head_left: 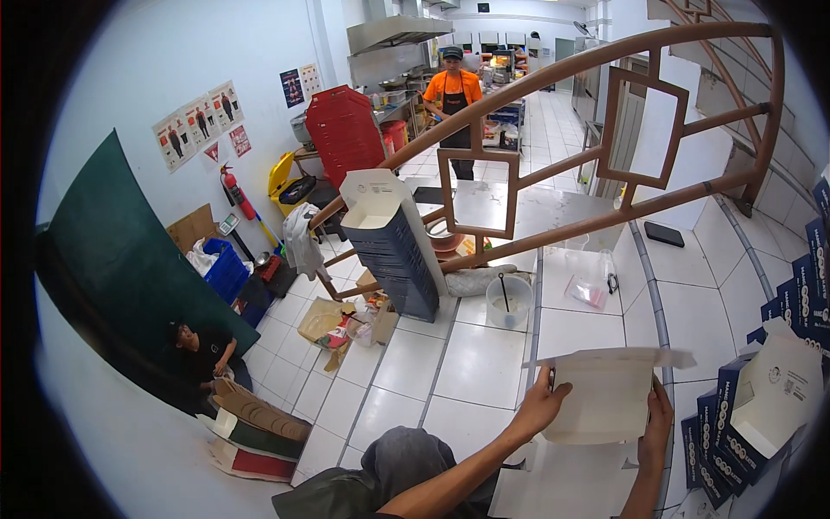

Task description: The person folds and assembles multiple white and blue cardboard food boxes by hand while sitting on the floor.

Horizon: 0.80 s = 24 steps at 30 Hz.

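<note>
My left hand [543,403] and my right hand [657,424] grip the opposite sides of a partly folded cardboard food box [601,402], its pale inside facing up. The flap along its far edge stands out to both sides, and a wide pale panel stretches below it toward me. My left fingers are wrapped round the left wall and my right fingers press the right wall. Right of my hands lie several blue boxes [726,424] in an overlapping pile; the top one [782,385] gapes open with a white inside.
A tall stack of nested blue boxes [399,259] leans by the brown railing [536,242]. A white bucket [507,304], clear plastic bag [588,291] and black phone [664,233] rest on the tiled steps. One person [454,91] stands beyond; another [203,355] sits lower left.
</note>
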Each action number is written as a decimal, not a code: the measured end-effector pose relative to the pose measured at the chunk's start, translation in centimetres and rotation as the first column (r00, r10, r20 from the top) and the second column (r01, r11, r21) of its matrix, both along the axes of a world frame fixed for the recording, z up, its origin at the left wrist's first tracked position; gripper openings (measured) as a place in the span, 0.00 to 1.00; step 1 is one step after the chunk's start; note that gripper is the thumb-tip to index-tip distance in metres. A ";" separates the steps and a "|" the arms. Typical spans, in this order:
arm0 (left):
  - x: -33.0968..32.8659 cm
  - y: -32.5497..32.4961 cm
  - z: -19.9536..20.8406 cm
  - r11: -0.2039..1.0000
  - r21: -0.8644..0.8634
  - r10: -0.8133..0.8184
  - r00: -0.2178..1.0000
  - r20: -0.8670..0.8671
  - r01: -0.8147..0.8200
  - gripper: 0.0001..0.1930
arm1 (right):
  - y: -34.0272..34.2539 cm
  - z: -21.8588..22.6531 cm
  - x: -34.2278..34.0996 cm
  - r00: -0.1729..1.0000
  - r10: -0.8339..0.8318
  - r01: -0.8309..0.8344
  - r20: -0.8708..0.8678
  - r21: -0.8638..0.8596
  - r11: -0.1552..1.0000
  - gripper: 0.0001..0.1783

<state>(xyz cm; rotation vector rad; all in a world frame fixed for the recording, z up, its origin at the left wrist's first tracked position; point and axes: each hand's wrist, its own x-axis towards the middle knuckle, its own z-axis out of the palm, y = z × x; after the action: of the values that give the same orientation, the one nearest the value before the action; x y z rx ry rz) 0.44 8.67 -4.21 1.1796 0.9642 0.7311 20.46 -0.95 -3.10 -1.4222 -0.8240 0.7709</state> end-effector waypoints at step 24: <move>0.3 0.6 -1.3 0.957 0.284 0.007 0.987 0.161 -0.053 0.22 | -0.3 1.0 -1.5 0.991 -0.009 0.025 -0.135 0.120 0.992 0.24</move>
<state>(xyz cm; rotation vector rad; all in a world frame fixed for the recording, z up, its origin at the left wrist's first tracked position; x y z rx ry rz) 0.71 9.28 -5.50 1.3380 0.7607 0.9994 18.93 -1.23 -2.07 -1.2536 -0.7415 0.7810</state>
